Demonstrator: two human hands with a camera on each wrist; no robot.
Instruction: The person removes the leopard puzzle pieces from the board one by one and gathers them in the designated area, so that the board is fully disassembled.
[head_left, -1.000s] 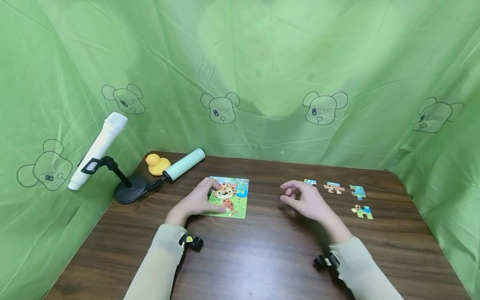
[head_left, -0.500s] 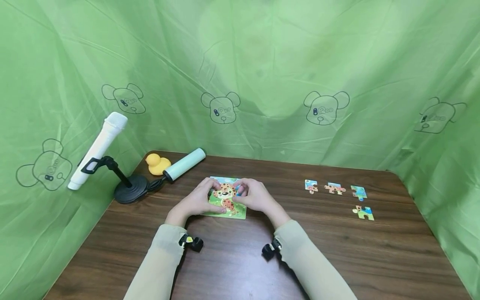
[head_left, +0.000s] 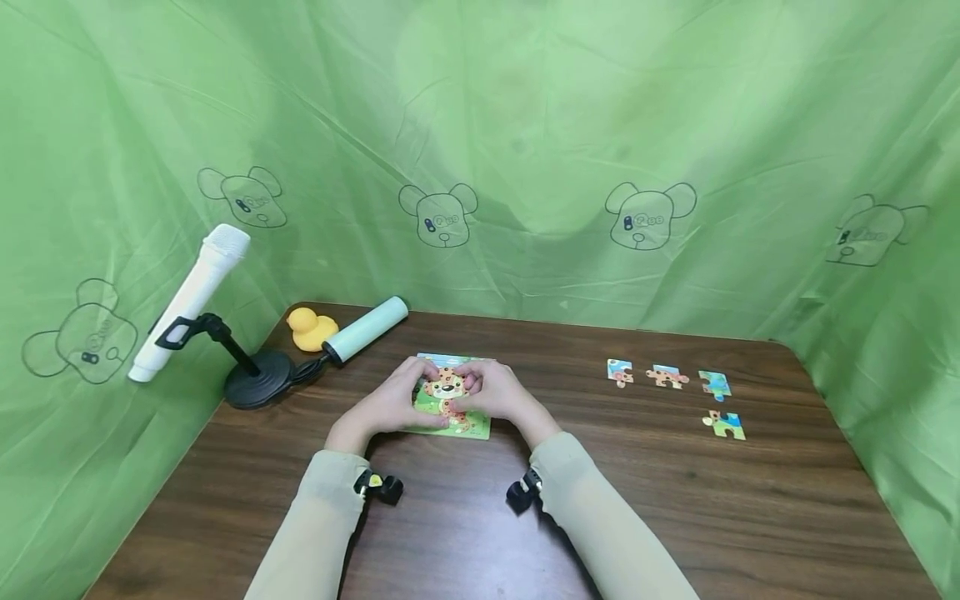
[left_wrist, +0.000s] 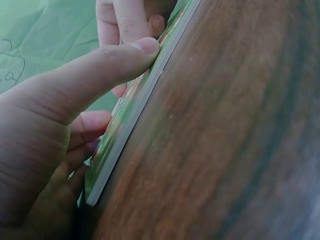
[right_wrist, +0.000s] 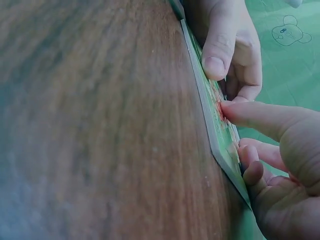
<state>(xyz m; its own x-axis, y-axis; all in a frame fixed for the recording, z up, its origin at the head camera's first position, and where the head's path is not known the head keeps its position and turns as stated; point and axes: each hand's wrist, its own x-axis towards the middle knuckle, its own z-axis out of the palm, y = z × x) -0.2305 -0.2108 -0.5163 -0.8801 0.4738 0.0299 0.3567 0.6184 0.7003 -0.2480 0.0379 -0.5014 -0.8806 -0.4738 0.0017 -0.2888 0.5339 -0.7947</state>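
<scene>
A square jigsaw puzzle [head_left: 476, 427] with a spotted cub on green and blue lies on the table between both hands. My left hand [head_left: 382, 404] grips its left part, thumb on the near side and fingers toward the far side. In the left wrist view, the thumb [left_wrist: 135, 52] presses the picture by the edge. My right hand [head_left: 498, 393] reaches over from the right, its thumb and bent fingers set on the picture and bracketing the cub. The right wrist view shows that thumb [right_wrist: 240, 111] on the surface, with the fingertips by the far edge.
Several loose puzzle pieces, including an upper-row piece [head_left: 667, 377] and a lower one [head_left: 725, 425], lie to the right. At the back left are a yellow rubber duck [head_left: 311, 329], a light-blue cylinder [head_left: 367, 331] and a white microphone [head_left: 195, 296] on a black stand [head_left: 258, 379].
My right hand has swung left from beside the loose pieces onto the puzzle, then slid slightly further left. My left hand has stayed on the puzzle.
</scene>
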